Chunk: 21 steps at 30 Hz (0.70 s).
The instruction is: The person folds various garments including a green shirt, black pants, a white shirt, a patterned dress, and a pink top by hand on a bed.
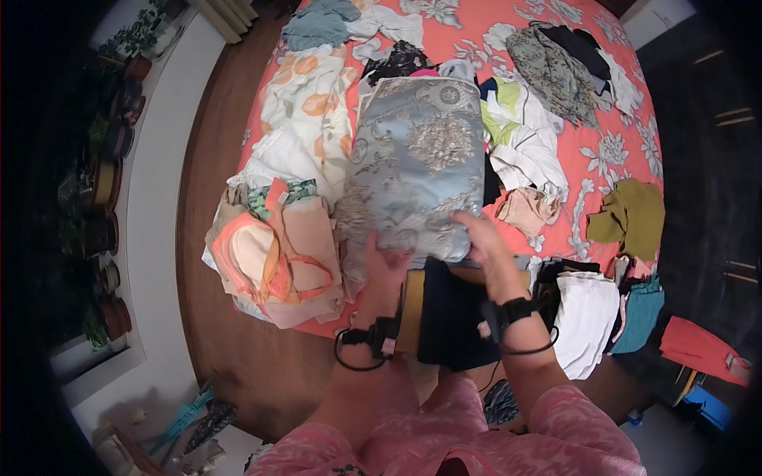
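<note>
A folded grey-blue brocade cloth (421, 151) with a raised silvery floral pattern is in front of me, its near edge between my two hands. At its near left corner, my left hand (387, 263) grips the fabric with the thumb upward and the fingers partly hidden. My right hand (479, 236) closes on the near right corner, thumb on top and the other fingers mostly hidden. Just below the cloth lie a folded dark navy garment (454, 317) and a mustard-brown one (413, 309), partly covered by my forearms.
A coral flowered bedspread (607, 155) lies beneath several clothes. Left is a stack topped by an orange-trimmed bra (274, 254); beyond it is an orange-patterned white cloth (305, 111). Right are white folded clothes (586, 317), an olive garment (631, 214) and a teal one (637, 313).
</note>
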Available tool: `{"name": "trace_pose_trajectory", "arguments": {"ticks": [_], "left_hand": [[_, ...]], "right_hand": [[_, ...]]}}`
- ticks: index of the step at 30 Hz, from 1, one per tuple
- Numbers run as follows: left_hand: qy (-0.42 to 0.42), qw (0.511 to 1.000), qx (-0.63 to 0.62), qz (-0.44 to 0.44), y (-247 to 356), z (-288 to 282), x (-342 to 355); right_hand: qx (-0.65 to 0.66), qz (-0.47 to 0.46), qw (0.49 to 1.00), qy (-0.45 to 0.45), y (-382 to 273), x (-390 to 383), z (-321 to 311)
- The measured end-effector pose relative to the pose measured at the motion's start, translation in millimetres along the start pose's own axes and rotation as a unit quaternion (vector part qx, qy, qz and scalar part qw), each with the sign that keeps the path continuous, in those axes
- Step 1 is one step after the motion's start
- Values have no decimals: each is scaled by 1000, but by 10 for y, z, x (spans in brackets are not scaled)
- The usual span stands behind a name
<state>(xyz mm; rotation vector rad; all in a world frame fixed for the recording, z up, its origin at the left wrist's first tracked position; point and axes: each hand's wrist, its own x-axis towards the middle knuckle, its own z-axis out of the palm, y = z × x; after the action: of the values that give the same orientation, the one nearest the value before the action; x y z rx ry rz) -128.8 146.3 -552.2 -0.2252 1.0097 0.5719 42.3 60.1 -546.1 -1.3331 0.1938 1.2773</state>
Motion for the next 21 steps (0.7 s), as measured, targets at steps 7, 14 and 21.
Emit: {"name": "trace_pose_trajectory", "arguments": {"ticks": [7,14,21], "left_hand": [[-137,978,136,-76,142,-1012,-805],[-52,977,144,-146,173,-1874,-1309],[-45,977,162,-134,136,-1755,-1401]], "right_hand": [[-132,-158,977,53,852,-1518,318],[-602,27,778,-180,592,-1849,-251],[-244,-124,932,-237,841,-611,69]]}}
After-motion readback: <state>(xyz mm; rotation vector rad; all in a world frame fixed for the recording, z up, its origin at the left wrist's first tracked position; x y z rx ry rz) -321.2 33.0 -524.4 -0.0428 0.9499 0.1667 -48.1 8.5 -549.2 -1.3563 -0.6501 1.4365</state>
